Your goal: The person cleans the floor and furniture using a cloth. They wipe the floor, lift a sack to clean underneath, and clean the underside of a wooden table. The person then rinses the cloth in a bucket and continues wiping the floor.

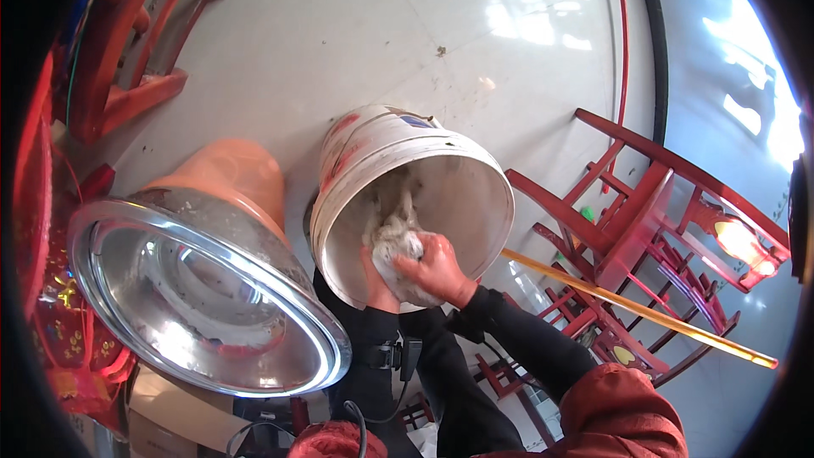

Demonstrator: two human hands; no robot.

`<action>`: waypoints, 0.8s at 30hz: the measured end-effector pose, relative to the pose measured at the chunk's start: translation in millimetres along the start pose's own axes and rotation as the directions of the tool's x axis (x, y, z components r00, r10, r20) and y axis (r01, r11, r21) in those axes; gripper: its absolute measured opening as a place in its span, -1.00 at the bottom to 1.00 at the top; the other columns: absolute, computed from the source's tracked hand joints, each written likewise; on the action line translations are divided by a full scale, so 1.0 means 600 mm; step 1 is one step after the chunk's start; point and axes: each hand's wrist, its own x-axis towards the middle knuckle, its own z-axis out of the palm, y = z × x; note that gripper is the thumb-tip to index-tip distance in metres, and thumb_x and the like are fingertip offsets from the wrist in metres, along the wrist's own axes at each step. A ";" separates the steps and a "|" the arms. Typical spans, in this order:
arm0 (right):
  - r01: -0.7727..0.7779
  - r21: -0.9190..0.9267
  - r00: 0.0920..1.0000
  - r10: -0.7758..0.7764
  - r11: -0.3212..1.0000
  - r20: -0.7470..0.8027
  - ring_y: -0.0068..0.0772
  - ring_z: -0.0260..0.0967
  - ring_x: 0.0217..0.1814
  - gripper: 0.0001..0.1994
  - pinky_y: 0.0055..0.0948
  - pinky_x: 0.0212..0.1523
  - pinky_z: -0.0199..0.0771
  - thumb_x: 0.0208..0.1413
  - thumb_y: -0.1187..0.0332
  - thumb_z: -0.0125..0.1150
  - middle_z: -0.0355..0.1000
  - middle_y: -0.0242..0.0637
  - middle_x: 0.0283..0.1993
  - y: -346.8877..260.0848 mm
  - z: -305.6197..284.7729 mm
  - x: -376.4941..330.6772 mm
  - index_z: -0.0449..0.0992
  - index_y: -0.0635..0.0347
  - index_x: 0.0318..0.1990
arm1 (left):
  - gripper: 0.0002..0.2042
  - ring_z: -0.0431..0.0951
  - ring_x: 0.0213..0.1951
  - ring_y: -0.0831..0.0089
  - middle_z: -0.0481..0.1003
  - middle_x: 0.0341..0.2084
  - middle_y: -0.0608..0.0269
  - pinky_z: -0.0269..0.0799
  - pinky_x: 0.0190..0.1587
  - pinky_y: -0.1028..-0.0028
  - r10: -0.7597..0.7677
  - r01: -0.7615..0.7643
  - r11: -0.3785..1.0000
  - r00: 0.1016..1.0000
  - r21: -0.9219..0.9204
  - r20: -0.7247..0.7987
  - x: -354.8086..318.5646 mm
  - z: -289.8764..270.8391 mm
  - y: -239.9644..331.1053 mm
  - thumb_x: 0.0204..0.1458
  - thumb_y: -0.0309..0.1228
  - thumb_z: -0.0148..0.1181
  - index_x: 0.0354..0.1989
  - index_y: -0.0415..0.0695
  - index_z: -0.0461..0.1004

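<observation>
A white plastic bucket [475, 199] with worn markings stands tilted in front of me, its mouth facing my way. Inside it, a pale, greyish-white wet clump [392, 242] reaches down toward the bottom; its exact kind I cannot make out. My left hand [378, 285] is closed on the near left side of the clump. From the right, my right hand [439, 270] presses over it with bent fingers. Part of the clump is hidden behind my fingers, and the bucket's bottom is in shadow.
A shiny metal basin [216, 301] rests tilted at the left, against an orange bucket [242, 171]. Red wooden chairs [623, 225] stand at the right, beside a long yellow pole [644, 305]. Another red chair [127, 102] is far left. A cardboard box [174, 411] sits below the basin.
</observation>
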 end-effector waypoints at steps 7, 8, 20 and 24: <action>0.105 -0.433 0.989 -0.138 0.895 -0.045 0.12 0.50 -0.24 -0.61 -0.03 -0.19 0.51 0.13 -0.04 0.16 0.54 -0.03 -0.30 0.052 -0.002 0.123 0.60 0.15 -0.33 | -0.54 0.41 0.04 0.46 0.45 -0.01 0.10 0.35 0.05 0.43 0.493 -0.351 0.599 0.870 0.720 0.014 -0.034 0.095 0.025 0.23 -0.23 0.14 0.18 -0.29 0.32; 0.091 -0.553 0.992 -0.124 0.828 -0.023 0.10 0.51 -0.21 -0.62 -0.03 -0.18 0.52 0.15 -0.03 0.15 0.55 -0.04 -0.26 0.060 -0.009 0.143 0.61 0.13 -0.29 | -0.51 0.41 0.04 0.45 0.45 -0.01 0.11 0.34 0.07 0.44 0.549 -0.375 0.545 0.836 0.750 0.019 -0.038 0.104 0.027 0.23 -0.23 0.17 0.20 -0.31 0.29; 0.044 -0.809 0.996 0.033 0.586 0.078 0.18 0.39 0.12 -0.57 0.06 0.09 0.42 0.11 0.27 0.13 0.41 0.08 0.10 0.178 0.079 0.248 0.38 0.23 0.13 | -0.16 0.01 0.38 -0.05 -0.07 0.36 -0.26 0.00 0.36 0.13 0.588 -0.353 0.577 0.806 0.737 -0.074 -0.043 0.095 0.019 0.13 -0.36 0.28 0.48 0.05 -0.17; 0.061 -0.736 0.835 0.369 0.674 0.408 0.15 0.39 0.12 -0.50 -0.06 0.16 0.41 -0.01 0.46 0.07 0.41 0.11 0.11 0.167 0.054 0.233 0.37 0.22 0.17 | -0.17 0.07 0.36 0.02 -0.08 0.38 -0.21 0.03 0.33 0.12 0.498 -0.276 0.599 0.864 0.752 -0.079 -0.043 0.079 0.011 0.14 -0.30 0.27 0.48 0.08 -0.18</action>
